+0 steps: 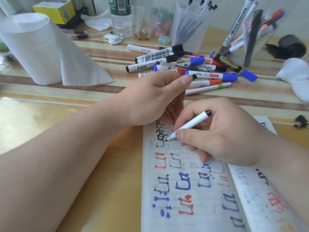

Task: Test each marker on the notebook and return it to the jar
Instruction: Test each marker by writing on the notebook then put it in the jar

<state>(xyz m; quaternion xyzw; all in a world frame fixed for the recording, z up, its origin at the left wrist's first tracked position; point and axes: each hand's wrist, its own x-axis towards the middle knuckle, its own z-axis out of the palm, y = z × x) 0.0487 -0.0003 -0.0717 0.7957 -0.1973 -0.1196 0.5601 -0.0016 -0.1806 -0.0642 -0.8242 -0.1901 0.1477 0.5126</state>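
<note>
My right hand (222, 136) grips a thin white marker (190, 124) with a black tip, and the tip touches the open notebook (192, 198) near its top left, beside fresh black strokes. My left hand (150, 99) rests on the notebook's top edge and pinches a small black cap (194, 76) between thumb and forefinger. The pages carry several red, blue and black test marks. A pile of whiteboard markers (184, 64) lies on the table behind my hands. At the back right a clear jar (250, 36) holds several markers.
A paper towel roll (38, 47) stands at the left. A water bottle (120, 15), a frosted pen holder (189, 25) with pens, crumpled tissues and a yellow box (55, 10) line the back. A white cloth (297, 76) lies at the right edge.
</note>
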